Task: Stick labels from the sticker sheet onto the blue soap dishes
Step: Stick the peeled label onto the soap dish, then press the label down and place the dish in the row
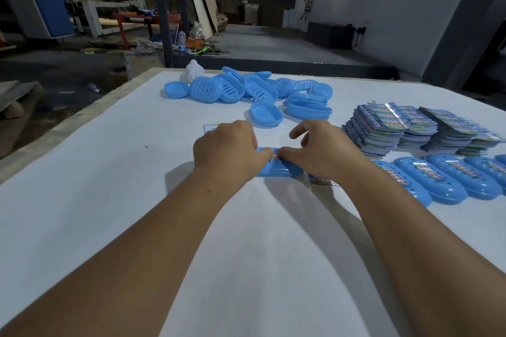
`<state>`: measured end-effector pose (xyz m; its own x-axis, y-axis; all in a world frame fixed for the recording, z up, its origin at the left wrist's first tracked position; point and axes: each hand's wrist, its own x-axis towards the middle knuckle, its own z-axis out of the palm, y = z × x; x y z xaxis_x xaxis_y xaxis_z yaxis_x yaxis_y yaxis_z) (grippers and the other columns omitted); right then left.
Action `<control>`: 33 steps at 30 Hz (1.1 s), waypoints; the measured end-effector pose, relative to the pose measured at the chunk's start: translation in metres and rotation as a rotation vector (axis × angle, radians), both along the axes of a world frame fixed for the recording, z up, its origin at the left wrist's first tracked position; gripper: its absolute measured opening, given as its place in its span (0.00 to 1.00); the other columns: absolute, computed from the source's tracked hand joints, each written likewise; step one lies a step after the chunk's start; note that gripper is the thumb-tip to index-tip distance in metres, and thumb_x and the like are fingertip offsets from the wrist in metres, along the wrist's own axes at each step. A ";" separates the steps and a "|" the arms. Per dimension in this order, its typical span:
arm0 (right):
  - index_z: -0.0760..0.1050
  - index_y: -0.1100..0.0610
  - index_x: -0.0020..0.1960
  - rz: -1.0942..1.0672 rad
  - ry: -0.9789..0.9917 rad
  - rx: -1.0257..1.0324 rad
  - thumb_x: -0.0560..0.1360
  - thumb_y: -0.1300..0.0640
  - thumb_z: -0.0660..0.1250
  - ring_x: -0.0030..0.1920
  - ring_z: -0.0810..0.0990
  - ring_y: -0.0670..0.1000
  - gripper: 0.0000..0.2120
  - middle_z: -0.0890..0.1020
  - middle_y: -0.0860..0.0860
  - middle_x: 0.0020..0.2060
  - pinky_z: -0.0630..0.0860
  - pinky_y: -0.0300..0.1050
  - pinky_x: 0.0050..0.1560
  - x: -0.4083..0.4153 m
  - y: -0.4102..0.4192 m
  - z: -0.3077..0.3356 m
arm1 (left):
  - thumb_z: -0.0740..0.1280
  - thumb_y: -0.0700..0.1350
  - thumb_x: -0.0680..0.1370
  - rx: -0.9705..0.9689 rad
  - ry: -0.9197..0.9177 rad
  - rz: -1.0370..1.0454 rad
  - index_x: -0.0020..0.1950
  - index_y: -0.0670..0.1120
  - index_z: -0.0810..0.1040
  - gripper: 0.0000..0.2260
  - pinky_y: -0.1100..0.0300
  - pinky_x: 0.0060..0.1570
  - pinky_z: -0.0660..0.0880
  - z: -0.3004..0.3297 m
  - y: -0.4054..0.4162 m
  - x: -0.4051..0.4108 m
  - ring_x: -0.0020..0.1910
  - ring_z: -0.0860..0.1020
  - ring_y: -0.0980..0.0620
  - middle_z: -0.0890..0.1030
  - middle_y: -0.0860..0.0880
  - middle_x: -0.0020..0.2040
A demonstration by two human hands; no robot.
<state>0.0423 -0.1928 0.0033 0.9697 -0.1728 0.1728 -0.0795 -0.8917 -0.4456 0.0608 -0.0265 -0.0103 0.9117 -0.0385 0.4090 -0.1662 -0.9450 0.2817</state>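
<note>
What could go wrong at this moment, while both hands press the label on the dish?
1. The left hand and right hand hide most of the soap dish, so the label may end up crooked or creased.
2. The right forearm lies close to the finished dishes and could nudge them.

Both hands cover most of the soap dish [276,171] between them, so only a sliver of its label [275,155] shows. The left hand [226,149] hides nearly all of a sticker sheet [210,128]. The labelled dishes [449,180] run off the right edge; label print is unreadable.
</note>
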 end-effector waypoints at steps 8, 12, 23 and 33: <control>0.71 0.43 0.71 0.337 0.050 0.086 0.67 0.39 0.76 0.63 0.75 0.44 0.34 0.77 0.39 0.65 0.73 0.44 0.64 -0.009 0.007 -0.004 | 0.57 0.63 0.81 -0.922 0.282 -0.117 0.39 0.49 0.83 0.25 0.58 0.33 0.68 0.011 0.014 0.007 0.32 0.73 0.54 0.75 0.53 0.31; 0.70 0.39 0.71 0.329 0.067 0.017 0.67 0.39 0.75 0.58 0.78 0.46 0.34 0.78 0.40 0.62 0.73 0.42 0.57 -0.013 0.009 -0.003 | 0.53 0.63 0.83 -0.926 0.308 -0.117 0.41 0.48 0.84 0.28 0.60 0.32 0.67 0.011 0.012 0.006 0.32 0.72 0.54 0.75 0.50 0.32; 0.70 0.41 0.68 -0.010 0.196 -0.250 0.70 0.31 0.58 0.56 0.75 0.55 0.30 0.77 0.51 0.63 0.72 0.51 0.53 -0.033 -0.026 0.028 | 0.53 0.64 0.82 -0.813 0.188 -0.160 0.38 0.50 0.82 0.27 0.55 0.42 0.72 -0.006 0.011 0.015 0.39 0.76 0.50 0.80 0.50 0.37; 0.77 0.54 0.36 -0.127 0.306 -0.164 0.61 0.35 0.70 0.33 0.77 0.49 0.21 0.79 0.48 0.33 0.66 0.42 0.30 -0.044 -0.055 0.039 | 0.54 0.64 0.82 -0.808 0.159 -0.199 0.39 0.49 0.83 0.27 0.54 0.42 0.72 -0.009 0.011 0.017 0.40 0.77 0.48 0.82 0.45 0.41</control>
<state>-0.0021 -0.2474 0.0421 0.9533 -0.2892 -0.0865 -0.3016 -0.9238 -0.2358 0.0780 -0.0157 -0.0193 0.9679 0.0446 0.2474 -0.2096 -0.4004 0.8920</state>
